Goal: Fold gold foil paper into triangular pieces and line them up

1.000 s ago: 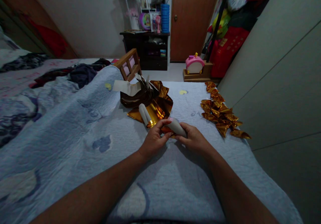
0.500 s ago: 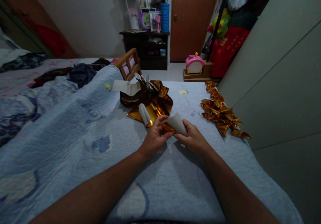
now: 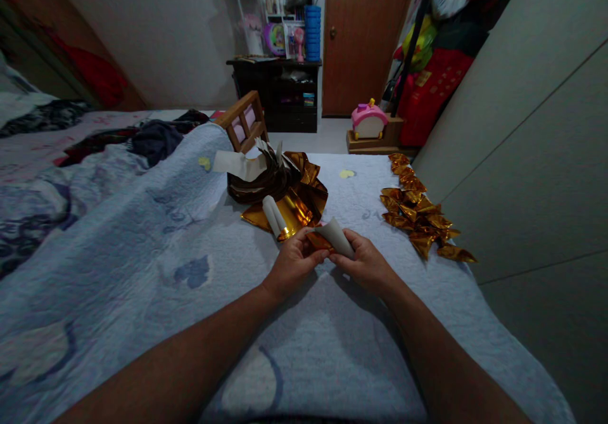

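Observation:
Both my hands meet over the pale blue quilt (image 3: 142,265) and pinch one small sheet of gold foil paper (image 3: 331,235), white on its back. My left hand (image 3: 292,264) grips its left edge with closed fingers. My right hand (image 3: 365,262) holds the right side, where the white flap stands up. Just beyond them lies a pile of gold foil sheets (image 3: 292,189) with a rolled sheet (image 3: 274,215) on its near side.
Several folded gold pieces (image 3: 418,212) lie in a row at the right, by a grey wardrobe wall (image 3: 532,126). Dark clothes (image 3: 156,137) lie on the bed at left. A wooden chair back (image 3: 244,122), dark shelf unit (image 3: 280,91) and brown door (image 3: 363,37) stand beyond.
The sheet went from a rolled shape lying low between my hands to a lifted, folded white flap. Both hands stayed in the same spot.

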Motion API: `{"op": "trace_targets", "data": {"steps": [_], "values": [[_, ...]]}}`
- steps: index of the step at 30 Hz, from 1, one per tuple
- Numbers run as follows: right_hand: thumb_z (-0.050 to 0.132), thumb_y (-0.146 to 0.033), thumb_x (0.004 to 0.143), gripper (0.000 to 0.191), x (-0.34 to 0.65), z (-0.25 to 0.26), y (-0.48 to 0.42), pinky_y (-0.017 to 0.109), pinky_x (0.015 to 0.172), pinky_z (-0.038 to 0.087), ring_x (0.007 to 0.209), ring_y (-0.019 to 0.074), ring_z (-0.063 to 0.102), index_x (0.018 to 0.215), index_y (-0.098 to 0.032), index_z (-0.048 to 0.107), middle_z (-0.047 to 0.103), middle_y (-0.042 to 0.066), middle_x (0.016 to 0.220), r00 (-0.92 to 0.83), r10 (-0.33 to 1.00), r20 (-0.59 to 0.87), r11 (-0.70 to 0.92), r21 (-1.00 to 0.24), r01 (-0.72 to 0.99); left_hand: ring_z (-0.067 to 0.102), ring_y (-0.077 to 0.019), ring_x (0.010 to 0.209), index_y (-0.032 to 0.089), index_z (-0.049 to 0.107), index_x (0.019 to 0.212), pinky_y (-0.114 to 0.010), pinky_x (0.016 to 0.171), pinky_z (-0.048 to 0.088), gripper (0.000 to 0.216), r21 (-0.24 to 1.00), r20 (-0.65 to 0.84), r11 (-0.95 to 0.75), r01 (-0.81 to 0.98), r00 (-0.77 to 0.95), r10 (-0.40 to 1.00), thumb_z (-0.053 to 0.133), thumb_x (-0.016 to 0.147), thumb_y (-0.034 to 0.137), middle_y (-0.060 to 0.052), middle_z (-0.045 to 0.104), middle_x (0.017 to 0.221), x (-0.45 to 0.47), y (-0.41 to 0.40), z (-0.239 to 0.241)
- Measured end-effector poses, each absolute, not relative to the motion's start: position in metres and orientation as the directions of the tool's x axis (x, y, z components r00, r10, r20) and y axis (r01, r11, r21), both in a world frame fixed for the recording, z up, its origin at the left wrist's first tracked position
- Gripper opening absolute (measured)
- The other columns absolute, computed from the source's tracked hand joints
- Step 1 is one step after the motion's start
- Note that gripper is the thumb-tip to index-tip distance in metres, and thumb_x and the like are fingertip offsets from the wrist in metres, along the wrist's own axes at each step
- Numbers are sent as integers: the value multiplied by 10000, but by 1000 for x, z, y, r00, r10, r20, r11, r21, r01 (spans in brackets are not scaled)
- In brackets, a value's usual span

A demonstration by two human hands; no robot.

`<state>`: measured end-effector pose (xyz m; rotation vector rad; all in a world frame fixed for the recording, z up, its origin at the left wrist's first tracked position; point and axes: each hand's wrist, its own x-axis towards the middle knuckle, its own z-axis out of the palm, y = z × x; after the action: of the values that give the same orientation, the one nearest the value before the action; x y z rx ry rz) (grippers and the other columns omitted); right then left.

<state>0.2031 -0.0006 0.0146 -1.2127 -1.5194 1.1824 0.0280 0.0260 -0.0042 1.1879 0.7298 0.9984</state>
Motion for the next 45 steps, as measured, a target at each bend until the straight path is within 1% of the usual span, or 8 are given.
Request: {"op": "trace_targets", "data": {"steps": [6, 11, 17, 27, 33, 37, 41, 45], "values": [[652, -287, 784, 406, 204, 18, -2, 294, 720, 487, 843, 204, 604, 1172, -164, 646, 664, 41, 931, -192, 981, 25, 61, -981, 185, 677, -165, 860, 183, 645, 1048, -289, 818, 523, 354, 966, 49, 50, -253, 372, 927, 830, 753, 245, -25, 726, 925, 27, 27, -5], [629, -222, 768, 447, 206, 15, -2, 299, 739, 486, 854, 205, 595, 1213, -189, 624, 663, 36, 941, -212, 977, -2, 42, -978, 204, 685, -176, 879, 186, 640, 1024, -302, 831, 529, 330, 967, 32, 63, -245, 365, 930, 823, 755, 238, -28, 732, 940, 25, 27, -5], [642, -222, 768, 386, 207, 14, -2, 286, 712, 473, 840, 196, 578, 1151, -185, 620, 653, 28, 928, -182, 983, -22, 20, -974, 227, 698, -185, 937, 175, 639, 1077, -302, 862, 528, 368, 961, 27, 76, -267, 362, 932, 825, 764, 231, -56, 750, 1033, 25, 28, -8], [657, -233, 746, 387, 208, 15, -1, 294, 707, 445, 811, 193, 553, 1127, -182, 617, 627, 26, 903, -177, 983, -52, -6, -967, 253, 706, -190, 944, 161, 652, 1080, -298, 871, 529, 388, 954, 28, 76, -289, 340, 940, 833, 743, 225, -66, 757, 1032, 26, 30, -7], [650, -244, 743, 384, 208, 14, -2, 306, 701, 441, 794, 201, 548, 1120, -178, 626, 617, 31, 894, -191, 981, -35, 13, -969, 245, 700, -178, 934, 165, 653, 1086, -281, 855, 532, 353, 961, 46, 50, -270, 337, 940, 806, 772, 220, -56, 757, 1017, 26, 29, -6], [630, -230, 750, 375, 208, 14, -2, 308, 725, 447, 798, 197, 550, 1123, -188, 632, 626, 23, 907, -206, 979, -1, 52, -966, 252, 701, -191, 928, 164, 655, 1082, -290, 840, 536, 357, 962, 54, 40, -271, 328, 943, 813, 769, 228, -63, 757, 1021, 26, 29, -7], [613, -209, 762, 351, 209, 13, -2, 314, 748, 460, 805, 193, 557, 1113, -198, 630, 642, 24, 924, -213, 977, 19, 77, -961, 266, 701, -196, 952, 162, 646, 1097, -299, 859, 533, 361, 964, 42, 48, -261, 328, 944, 802, 778, 224, -71, 754, 1051, 26, 29, -8], [642, -239, 769, 377, 208, 10, 0, 320, 727, 481, 818, 198, 579, 1141, -200, 595, 643, 42, 969, -198, 980, -9, 41, -968, 248, 695, -203, 1019, 165, 633, 1130, -312, 922, 518, 364, 965, 52, 39, -260, 334, 941, 775, 802, 233, -74, 744, 1085, 26, 31, -9]]}}
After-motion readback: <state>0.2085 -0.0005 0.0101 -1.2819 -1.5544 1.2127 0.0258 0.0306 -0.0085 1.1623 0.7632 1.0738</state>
